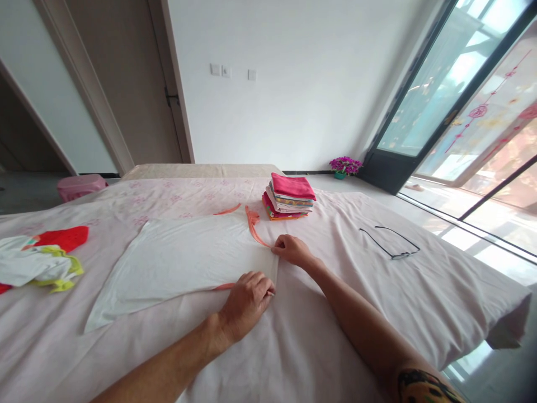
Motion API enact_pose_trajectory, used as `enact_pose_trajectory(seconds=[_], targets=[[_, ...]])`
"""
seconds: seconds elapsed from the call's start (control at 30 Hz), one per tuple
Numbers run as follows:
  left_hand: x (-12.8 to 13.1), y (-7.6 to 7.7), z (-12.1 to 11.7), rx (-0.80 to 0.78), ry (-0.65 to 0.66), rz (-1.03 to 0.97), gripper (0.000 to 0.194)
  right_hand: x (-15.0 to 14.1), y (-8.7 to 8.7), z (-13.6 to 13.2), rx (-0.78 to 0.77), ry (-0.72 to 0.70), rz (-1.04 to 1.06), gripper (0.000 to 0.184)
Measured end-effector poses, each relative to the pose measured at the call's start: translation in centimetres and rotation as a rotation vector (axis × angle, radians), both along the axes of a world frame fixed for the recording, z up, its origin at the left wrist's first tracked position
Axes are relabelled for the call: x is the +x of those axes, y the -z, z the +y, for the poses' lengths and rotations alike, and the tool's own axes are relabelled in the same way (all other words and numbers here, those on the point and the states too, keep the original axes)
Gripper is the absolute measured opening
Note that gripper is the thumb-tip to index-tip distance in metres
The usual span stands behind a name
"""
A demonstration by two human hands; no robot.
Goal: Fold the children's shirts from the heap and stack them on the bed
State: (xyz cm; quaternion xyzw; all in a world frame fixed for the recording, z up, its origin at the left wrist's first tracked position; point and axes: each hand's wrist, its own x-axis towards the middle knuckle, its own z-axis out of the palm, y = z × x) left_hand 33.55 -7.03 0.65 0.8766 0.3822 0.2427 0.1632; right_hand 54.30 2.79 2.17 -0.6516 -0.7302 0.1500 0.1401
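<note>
A white shirt with orange trim (184, 249) lies spread flat, its neck end toward the right and its wide hem to the left. My left hand (248, 299) is closed in a pinch on the shirt's near corner at the right end. At the far corner of that same end, beside the orange neckline, my right hand (291, 249) pinches the fabric. Between the two hands the edge runs fairly straight. Parts of the near edge are hidden under my left hand.
A stack of folded clothes (291, 196) stands beyond my right hand. Eyeglasses (394, 246) lie at the right on the pale pink sheet (335, 324). Crumpled clothes (39, 257) sit at the left. A pink stool (81, 187) and purple flowers (344, 165) stand on the floor.
</note>
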Motion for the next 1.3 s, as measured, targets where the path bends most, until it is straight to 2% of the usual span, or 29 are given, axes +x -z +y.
enact_pose_trajectory(seconds=[0.2,0.33,0.43,0.5,0.6,0.67,0.73,0.87,1.03,1.2,1.3], targets=[[0.0,0.5,0.3,-0.019,0.107,-0.077,0.021,-1.1,-0.3,-0.9,0.183,-0.037,-0.015,0.016],[-0.1,0.5,0.2,-0.022,0.127,-0.107,0.024,-1.2,0.3,-0.8,0.137,-0.038,-0.043,0.016],[-0.3,0.3,-0.1,-0.035,0.099,-0.148,0.025,-0.2,0.6,-0.2,0.129,-0.031,0.048,0.011],[-0.3,0.1,-0.1,-0.055,0.041,-0.197,0.024,0.7,0.2,0.1,0.077,-0.120,0.185,0.020],[-0.4,-0.2,0.1,-0.075,-0.055,-0.274,0.024,1.9,-0.7,0.2,-0.021,-0.393,0.317,0.035],[-0.6,-0.4,0.2,-0.077,-0.097,-0.311,0.025,2.1,-1.0,0.0,0.005,-0.550,0.282,0.038],[-0.8,-0.5,0.4,-0.079,-0.124,-0.329,0.025,1.9,-1.0,-0.1,0.090,-0.610,0.213,0.032],[-1.4,-0.7,0.4,-0.079,-0.149,-0.326,0.026,0.8,-0.2,0.1,0.205,-0.588,0.146,0.020],[-2.2,-0.8,0.6,-0.038,-0.181,-0.213,0.026,-0.5,-0.4,1.2,0.221,-0.483,0.039,0.014],[-3.2,-1.1,1.3,-0.046,-0.273,0.070,0.023,-2.3,-1.1,2.4,0.129,-0.373,-0.079,0.013],[-3.6,-1.7,1.4,-0.038,-0.320,0.280,0.014,-3.2,-1.4,2.4,0.142,-0.314,-0.083,0.015]])
